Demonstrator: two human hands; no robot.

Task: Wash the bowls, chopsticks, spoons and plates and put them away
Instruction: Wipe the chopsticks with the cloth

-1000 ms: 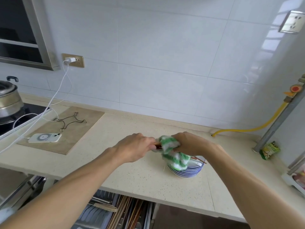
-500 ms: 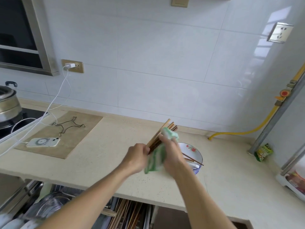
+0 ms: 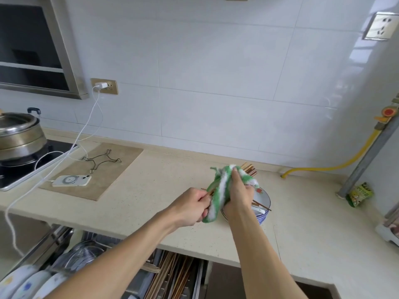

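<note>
STEP: drying | left hand (image 3: pixel 191 207) grips bundle of brown wooden chopsticks (image 3: pixel 249 169) by near ends | right hand (image 3: pixel 238 192) clasps green-and-white striped cloth (image 3: pixel 218 190) around them, over blue-rimmed bowls (image 3: pixel 264 198) on tabletop (image 3: pixel 151 190) | CHANGE: cloth slid toward tips, wiping nearly finished.

1 head-worn wide-angle view looks forward and down from above the counter (image 3: pixel 129 203), facing the tiled wall (image 3: pixel 216 83). Both forearms reach in from the bottom edge, hands near mid-frame. An open drawer (image 3: pixel 168 275) shows just below the counter edge, close to the camera
</note>
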